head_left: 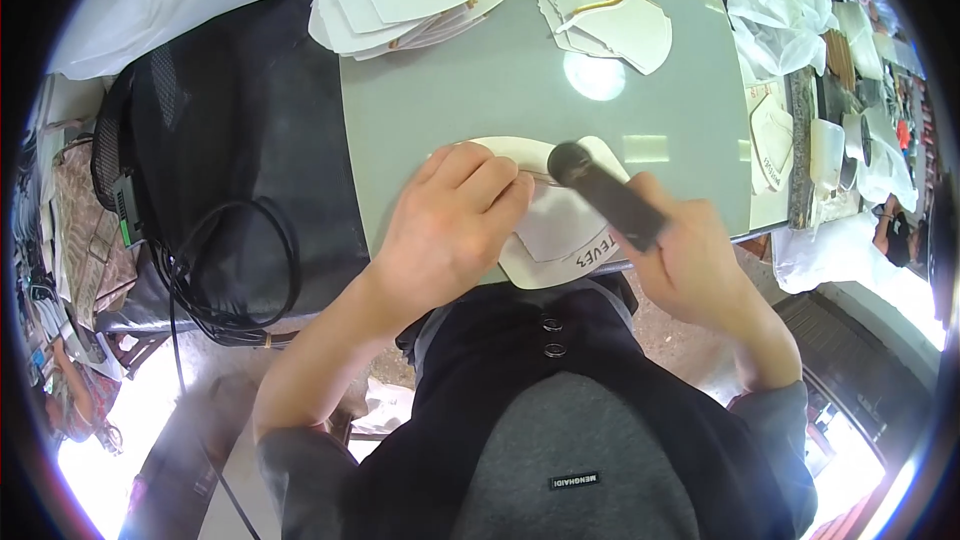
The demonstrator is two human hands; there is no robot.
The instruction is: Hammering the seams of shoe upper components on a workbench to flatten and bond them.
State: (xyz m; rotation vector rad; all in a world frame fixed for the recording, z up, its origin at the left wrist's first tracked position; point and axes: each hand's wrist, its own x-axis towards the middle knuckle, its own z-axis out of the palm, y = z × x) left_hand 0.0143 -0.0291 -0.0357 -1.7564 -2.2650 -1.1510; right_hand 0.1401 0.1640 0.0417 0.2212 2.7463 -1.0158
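Observation:
A cream card template (600,155) with handwriting on it lies at the near edge of the grey-green table. On top of it rests a smaller white flat piece (562,220). My left hand (450,220) is closed, fingers curled and fingertips pinching at the upper left edge of the white piece; the pinch itself is partly hidden. My right hand (690,250) grips a dark hammer (612,202), whose round end is over the upper part of the template beside my left fingertips. Slight blur covers the hammer, and I cannot tell whether it touches the piece.
Stacked white cut pieces (410,0) with tan edges lie at the far left of the table (450,90), a smaller pile (620,30) right of them. A black bag (260,120) and coiled black cable (235,315) are at left. More templates (772,145) and plastic bags (780,15) stand right.

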